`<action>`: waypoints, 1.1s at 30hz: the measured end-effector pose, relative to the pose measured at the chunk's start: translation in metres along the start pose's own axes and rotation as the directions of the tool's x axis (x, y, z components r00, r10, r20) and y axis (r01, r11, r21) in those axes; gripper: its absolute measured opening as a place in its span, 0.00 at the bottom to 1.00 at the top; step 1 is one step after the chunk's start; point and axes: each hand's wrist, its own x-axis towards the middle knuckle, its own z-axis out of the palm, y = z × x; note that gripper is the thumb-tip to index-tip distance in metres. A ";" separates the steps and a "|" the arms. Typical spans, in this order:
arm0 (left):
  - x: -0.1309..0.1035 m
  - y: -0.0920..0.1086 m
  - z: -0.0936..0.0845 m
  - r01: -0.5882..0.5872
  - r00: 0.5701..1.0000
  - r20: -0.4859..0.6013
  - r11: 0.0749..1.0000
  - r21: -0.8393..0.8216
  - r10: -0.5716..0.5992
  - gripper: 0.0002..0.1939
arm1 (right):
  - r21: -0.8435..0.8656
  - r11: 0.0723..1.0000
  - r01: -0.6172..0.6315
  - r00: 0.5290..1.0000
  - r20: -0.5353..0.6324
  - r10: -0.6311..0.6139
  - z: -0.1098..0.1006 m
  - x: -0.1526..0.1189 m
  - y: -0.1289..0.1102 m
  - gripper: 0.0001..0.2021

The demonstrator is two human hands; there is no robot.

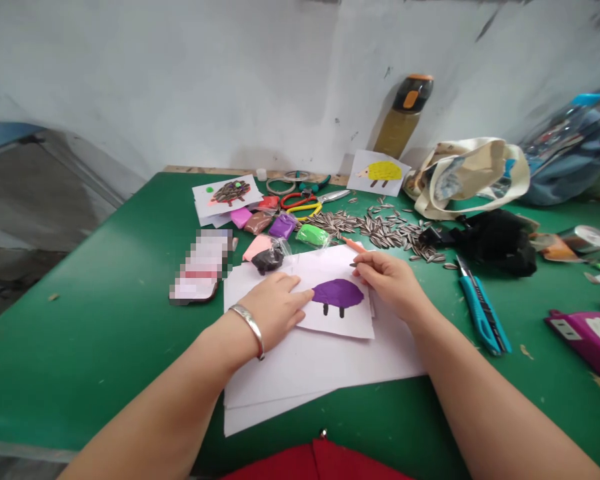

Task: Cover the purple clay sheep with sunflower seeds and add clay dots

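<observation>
L. hand [275, 310], w/ silver metal bangle [250, 327] at the wrist, rests palm down, fingers somewhat spread, on a small white paper card [351, 325], index fingertip at the left end of a flat purple oval of clay-like material [339, 292]; two short black strips [325, 309] stand below the oval like legs. R. hand [387, 280] is at the card's upper right, thumb & index finger pinching a small dark sliver [353, 265], exact nature unclear; a slim orange stick [354, 245] lies just beyond the fingers, partly hidden. Card lies on a stack of larger white paper sheets [280, 383], centre of the green-topped table [105, 300]. Beyond the sheets, approx. left to right: a white card w/ a seed-covered animal figure [227, 197], a shiny purple clay packet [283, 225], a bright green clay packet [313, 235], and a loose spread of grey striped seeds [380, 230]. Behind the seeds, near the wall, a white card w/ a yellow hedgehog-like figure [380, 172]. Left of the sheets: a phone w/ pixelated screen [203, 267]. Right of the R. forearm: a teal plastic box cutter [484, 317], blade end pointing away from the person.
</observation>
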 end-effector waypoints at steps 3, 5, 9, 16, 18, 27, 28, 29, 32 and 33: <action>0.000 0.002 -0.001 0.011 1.000 0.010 1.000 0.016 -0.011 0.15 | -0.005 1.000 -0.001 1.000 -0.003 0.001 0.000 0.000 -0.001 0.10; 0.000 0.003 -0.001 0.015 1.000 0.006 1.000 0.020 -0.015 0.14 | -0.024 1.000 0.000 1.000 -0.007 0.000 0.000 -0.001 -0.002 0.10; 0.000 0.004 -0.002 0.021 1.000 0.006 1.000 0.007 -0.021 0.14 | 0.022 1.000 -0.014 1.000 -0.011 0.014 0.001 -0.001 -0.004 0.11; -0.001 0.003 0.001 0.031 0.999 -0.024 1.000 0.001 -0.031 0.16 | 0.060 0.998 -0.036 0.999 -0.007 0.036 0.001 0.000 -0.005 0.10; -0.001 0.003 0.001 0.044 0.999 -0.021 0.999 -0.013 -0.045 0.16 | 0.075 0.997 -0.033 0.999 -0.018 0.035 0.002 -0.002 -0.006 0.10; -0.006 0.006 0.001 0.097 0.995 0.016 0.993 -0.068 -0.096 0.17 | 0.007 1.000 0.006 1.000 -0.014 -0.006 0.003 -0.010 -0.009 0.10; -0.006 0.006 0.001 0.101 0.995 0.020 0.993 -0.068 -0.099 0.17 | -0.010 1.000 0.009 1.000 -0.014 -0.009 0.003 -0.010 -0.009 0.11; -0.006 0.006 0.000 0.105 0.994 0.025 0.992 -0.069 -0.103 0.17 | -0.029 1.000 0.011 1.000 -0.017 -0.011 0.003 -0.009 -0.009 0.11; -0.004 0.003 -0.003 0.108 0.994 0.034 0.991 -0.077 -0.106 0.17 | -0.067 0.997 0.023 1.000 -0.016 -0.024 0.004 -0.008 -0.007 0.10; -0.004 0.002 -0.004 0.104 0.994 0.034 0.991 -0.082 -0.102 0.17 | -0.071 0.997 0.029 0.999 -0.014 -0.030 0.004 -0.008 -0.007 0.09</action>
